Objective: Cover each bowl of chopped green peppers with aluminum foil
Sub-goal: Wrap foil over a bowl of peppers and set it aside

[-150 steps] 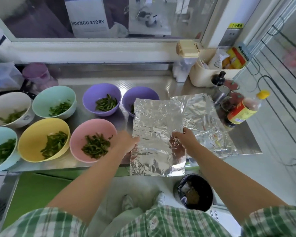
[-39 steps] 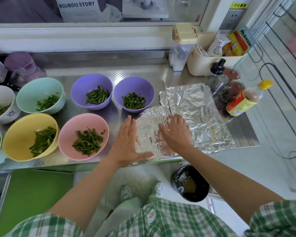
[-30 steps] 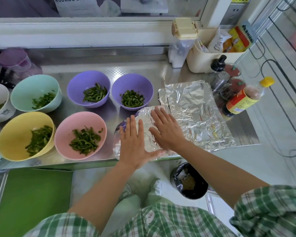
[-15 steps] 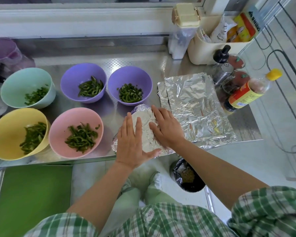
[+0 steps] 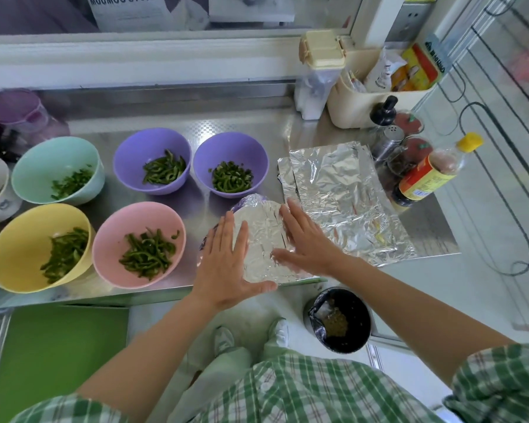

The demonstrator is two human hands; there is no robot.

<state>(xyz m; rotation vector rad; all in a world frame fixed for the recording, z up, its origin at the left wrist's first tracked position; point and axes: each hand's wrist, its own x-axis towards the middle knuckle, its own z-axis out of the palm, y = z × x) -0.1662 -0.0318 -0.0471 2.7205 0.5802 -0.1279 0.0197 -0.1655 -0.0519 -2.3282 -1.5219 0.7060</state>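
Head view: presses left hand (image 5: 226, 257) and right hand (image 5: 303, 239) flat on foiled bowl (image 5: 264, 239), fingers straight, grasping nothing, left at its 8 o'clock side, right at 3 o'clock. Sits at counter's (image 5: 257, 129) near edge, purple rim peeking out at 11 o'clock. Lies just beside spare foil sheets (image 5: 342, 193) at 2 o'clock. Leaves peppers (image 5: 147, 254) uncovered in pink bowl (image 5: 116, 227) at 9 o'clock, purple bowl (image 5: 226, 154) at 12, second purple bowl (image 5: 144, 151) at 10.
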